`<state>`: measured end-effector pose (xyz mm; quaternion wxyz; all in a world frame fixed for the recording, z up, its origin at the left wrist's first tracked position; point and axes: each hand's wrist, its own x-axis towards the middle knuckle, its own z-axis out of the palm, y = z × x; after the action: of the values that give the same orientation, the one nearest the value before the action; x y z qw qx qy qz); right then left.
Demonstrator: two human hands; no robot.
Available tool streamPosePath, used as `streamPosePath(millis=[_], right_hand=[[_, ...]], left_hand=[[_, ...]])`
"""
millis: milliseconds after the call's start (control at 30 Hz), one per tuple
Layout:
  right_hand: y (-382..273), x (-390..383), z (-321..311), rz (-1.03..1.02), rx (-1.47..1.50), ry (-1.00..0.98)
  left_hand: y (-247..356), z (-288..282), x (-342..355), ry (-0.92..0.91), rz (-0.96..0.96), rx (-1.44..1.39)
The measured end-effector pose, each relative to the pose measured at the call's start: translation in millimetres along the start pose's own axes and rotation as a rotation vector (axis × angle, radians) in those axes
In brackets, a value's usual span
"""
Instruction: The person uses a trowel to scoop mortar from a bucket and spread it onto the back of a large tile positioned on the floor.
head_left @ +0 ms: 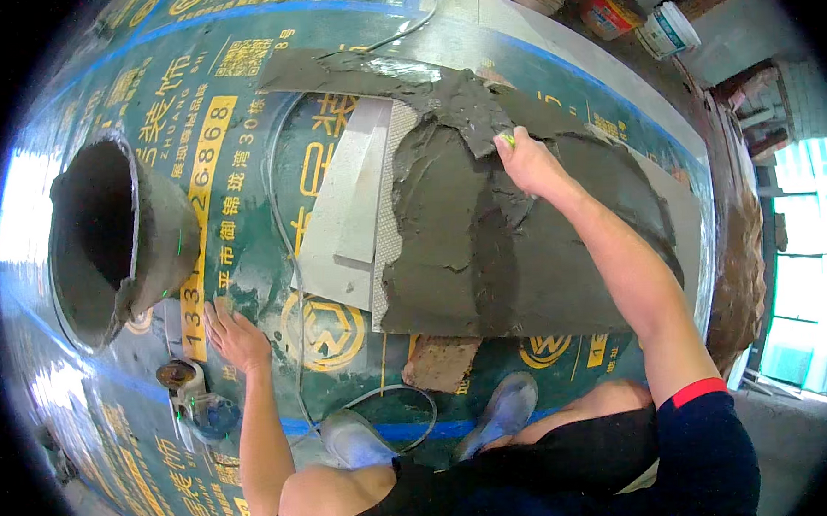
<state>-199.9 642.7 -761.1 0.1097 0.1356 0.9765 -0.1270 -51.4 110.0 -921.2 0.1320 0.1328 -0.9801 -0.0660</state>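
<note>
Right grip (527, 161) spreads grey mortar (487, 246) — bucket (108, 239), brick (441, 361) nearby.

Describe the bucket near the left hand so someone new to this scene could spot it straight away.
Start from the green printed floor covering with yellow markings. At its left edge, beyond the left hand pressed flat on the floor, stands the bucket. It is round, open-topped and caked in grey mortar inside and out, unlike the clean white tubs at the far top right.

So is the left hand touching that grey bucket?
Apart. The head view shows the left hand flat on the green floor sheet, with a strip of sheet visible between it and the bucket.
</note>
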Motion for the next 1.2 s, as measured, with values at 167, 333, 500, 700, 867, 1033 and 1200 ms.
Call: streamPosePath(millis=[167,333,500,700,867,1033,1200], right_hand=[[42,-20,-9,0.167,0.037,-0.050],[132,-49,-9,0.299,0.060,0.024],[184,-84,-36,0.627,0.527,-0.008],[124,-65,-1,0.772,1.315,-0.030],[-27,-57,-13,0.369,1.062,-0.455],[-65,19,-16,0.034,0.231,-0.156],[-9,62,-22,0.177,0.070,0.014]], left_hand=[[-5,-4,-1,-0.020,0.010,0.032],[-11,1,-2,-0.010,0.004,0.030],[-15,-7,-4,0.011,0.002,0.050],[-3,-5,2,0.002,-0.008,0.017],[-10,-11,2,0.000,-0.024,0.028],[-1,-5,1,-0.021,-0.028,0.010],[-4,-6,-3,-0.046,-0.017,0.020]])
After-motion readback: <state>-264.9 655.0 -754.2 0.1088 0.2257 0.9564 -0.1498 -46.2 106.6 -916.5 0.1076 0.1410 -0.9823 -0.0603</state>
